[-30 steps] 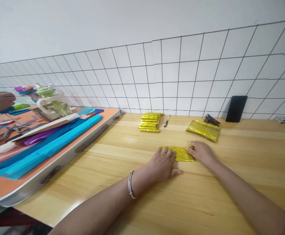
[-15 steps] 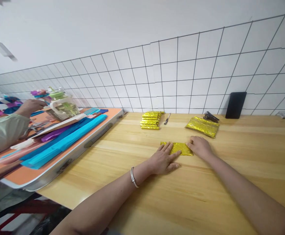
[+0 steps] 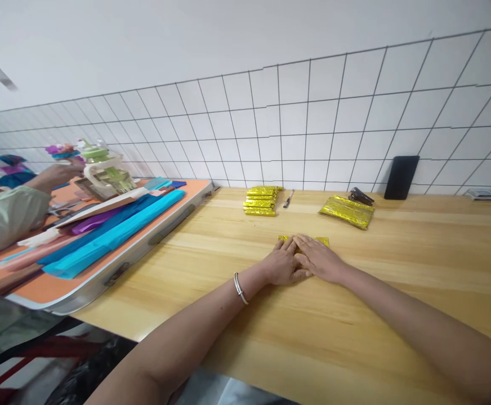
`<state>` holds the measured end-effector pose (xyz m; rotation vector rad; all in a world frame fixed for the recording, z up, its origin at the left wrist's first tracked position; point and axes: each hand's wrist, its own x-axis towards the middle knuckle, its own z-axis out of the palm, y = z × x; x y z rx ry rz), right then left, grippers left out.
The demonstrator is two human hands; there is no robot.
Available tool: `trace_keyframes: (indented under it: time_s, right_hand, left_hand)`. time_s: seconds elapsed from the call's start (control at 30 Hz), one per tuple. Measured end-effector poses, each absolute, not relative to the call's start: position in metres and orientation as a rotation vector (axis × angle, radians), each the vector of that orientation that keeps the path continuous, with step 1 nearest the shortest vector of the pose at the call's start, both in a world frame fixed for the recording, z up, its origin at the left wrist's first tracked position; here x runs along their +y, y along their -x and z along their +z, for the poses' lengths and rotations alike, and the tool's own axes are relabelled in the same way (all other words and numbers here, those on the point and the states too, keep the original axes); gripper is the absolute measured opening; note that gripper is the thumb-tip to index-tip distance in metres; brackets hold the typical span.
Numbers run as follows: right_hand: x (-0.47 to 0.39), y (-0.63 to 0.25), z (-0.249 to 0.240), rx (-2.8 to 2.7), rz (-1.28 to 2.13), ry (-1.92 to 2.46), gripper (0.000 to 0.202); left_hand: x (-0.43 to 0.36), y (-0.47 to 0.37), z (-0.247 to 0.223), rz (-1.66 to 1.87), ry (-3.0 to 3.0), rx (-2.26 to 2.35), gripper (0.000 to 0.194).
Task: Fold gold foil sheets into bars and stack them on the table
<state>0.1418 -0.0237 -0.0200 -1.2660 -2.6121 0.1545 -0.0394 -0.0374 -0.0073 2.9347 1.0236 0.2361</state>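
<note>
A piece of gold foil paper (image 3: pixel 323 242) lies flat on the wooden table, mostly covered by both hands. My left hand (image 3: pixel 285 263) rests on its left part with the fingers stretched out. Flat beside it, fingers extended and touching the left one, my right hand (image 3: pixel 319 260) presses on the foil. Past the hands sits a row of narrow folded gold foil strips (image 3: pixel 260 202), with a pen (image 3: pixel 288 199) to its right. Farther right is a flat stack of gold foil paper (image 3: pixel 347 212), and a black stapler (image 3: pixel 361 196) lies at its back edge.
A black phone (image 3: pixel 401 178) leans on the tiled wall. On the left an orange-topped folding table (image 3: pixel 195 194) carries rolls of blue crepe paper (image 3: pixel 119 236) and a green-lidded jug (image 3: pixel 109 171). Another person's sleeved arm (image 3: pixel 13 216) reaches across that table.
My right hand has slid left from the foil's right end until it meets my left hand, its fingers flattening out. The view has shifted slightly.
</note>
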Motion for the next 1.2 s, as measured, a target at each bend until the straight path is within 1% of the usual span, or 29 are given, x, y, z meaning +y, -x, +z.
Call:
trace_keyframes:
  time_s: [0.07, 0.2, 0.33, 0.43, 0.57, 0.67, 0.77, 1.03, 1.2]
  right_hand:
    - [-0.022, -0.151, -0.028, -2.638, 0.144, 1.332, 0.068]
    - [-0.017, -0.173, -0.037, -2.664, 0.069, 1.381, 0.076]
    - [-0.017, -0.18, -0.037, -2.696, 0.052, 1.383, 0.077]
    - [-0.018, -0.178, -0.038, -2.694, 0.045, 1.397, 0.078]
    - [-0.019, -0.177, -0.038, -2.692, 0.025, 1.389, 0.077]
    - [-0.019, -0.177, -0.037, -2.692, 0.018, 1.386, 0.076]
    - [-0.019, -0.176, -0.036, -2.702, 0.023, 1.386, 0.076]
    - [-0.022, -0.174, -0.029, -2.678, 0.024, 1.442, 0.08]
    - [-0.028, -0.14, -0.018, -2.592, 0.108, 1.489, 0.08]
  left_hand:
    - [-0.036, 0.041, -0.009, 0.217, -2.937, 1.026, 0.059]
    - [-0.034, 0.053, -0.012, 0.185, -2.941, 1.053, 0.074]
    - [-0.034, 0.074, -0.013, 0.166, -2.963, 1.031, 0.076]
    - [-0.032, 0.082, -0.01, 0.163, -2.96, 1.022, 0.072]
    - [-0.024, 0.074, 0.001, 0.24, -2.883, 1.123, 0.054]
    - [-0.018, 0.06, 0.007, 0.28, -2.856, 1.282, 0.053]
    - [-0.016, 0.047, 0.003, 0.323, -2.878, 1.412, 0.054]
    - [-0.02, 0.038, -0.024, 0.285, -2.949, 1.239, 0.057]
    - [-0.018, 0.038, -0.03, 0.28, -2.943, 1.251, 0.059]
